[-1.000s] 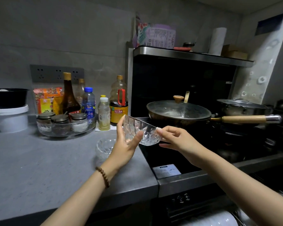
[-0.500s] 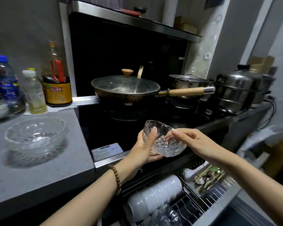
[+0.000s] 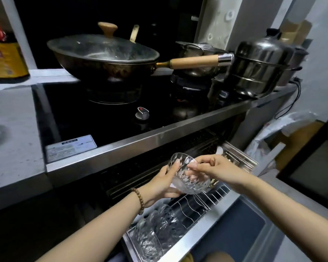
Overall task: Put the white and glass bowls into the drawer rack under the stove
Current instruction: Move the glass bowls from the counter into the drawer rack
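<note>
A faceted glass bowl [image 3: 189, 178], tilted, is held just above the pulled-out wire drawer rack [image 3: 203, 203] under the stove [image 3: 102, 114]. It is gripped by curled fingers [image 3: 203, 163]: the left hand [image 3: 163, 184] at 8 o'clock, the right hand [image 3: 218, 168] at 2 o'clock. More glass bowls [image 3: 155, 229] are stood in the rack at 7 o'clock. A lidded wok [image 3: 102, 59] is seen on the glossy black stove at 11 o'clock, and a grey speckled worktop [image 3: 13, 148] at 9 o'clock.

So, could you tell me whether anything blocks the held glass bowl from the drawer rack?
Nothing visible does: the glass bowl hangs over bare wires of the open drawer rack; racked glassware sits nearer the camera.
</note>
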Tool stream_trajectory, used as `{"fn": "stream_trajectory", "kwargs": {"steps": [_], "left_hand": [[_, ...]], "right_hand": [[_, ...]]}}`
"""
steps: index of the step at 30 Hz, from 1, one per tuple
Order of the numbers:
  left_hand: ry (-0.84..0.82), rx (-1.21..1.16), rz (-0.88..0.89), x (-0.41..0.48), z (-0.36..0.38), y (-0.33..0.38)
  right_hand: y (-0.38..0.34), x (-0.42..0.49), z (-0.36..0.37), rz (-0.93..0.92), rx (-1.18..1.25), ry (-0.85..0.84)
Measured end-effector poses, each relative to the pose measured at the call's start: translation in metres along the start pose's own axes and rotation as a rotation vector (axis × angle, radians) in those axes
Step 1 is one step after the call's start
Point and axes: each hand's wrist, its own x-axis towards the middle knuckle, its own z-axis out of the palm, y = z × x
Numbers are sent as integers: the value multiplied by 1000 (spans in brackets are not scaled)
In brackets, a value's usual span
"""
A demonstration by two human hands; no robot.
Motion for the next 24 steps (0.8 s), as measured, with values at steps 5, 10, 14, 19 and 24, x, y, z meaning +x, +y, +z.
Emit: {"fn": "stream_trajectory", "kwargs": {"steps": [5, 10, 14, 19, 24], "left_hand": [[103, 105, -44, 18, -4, -36], [158, 442, -19, 29, -24, -77], [162, 902, 38, 34, -37, -107], [131, 1228, 23, 39, -46, -146], [166, 1297, 94, 42, -53, -167]], "right_hand": [[30, 20, 2, 127, 51, -9], [68, 46, -1, 325, 131, 98], [100, 64, -3, 516, 112, 118], [129, 85, 1, 696, 123, 81], [146, 103, 8, 768, 110, -1]]}}
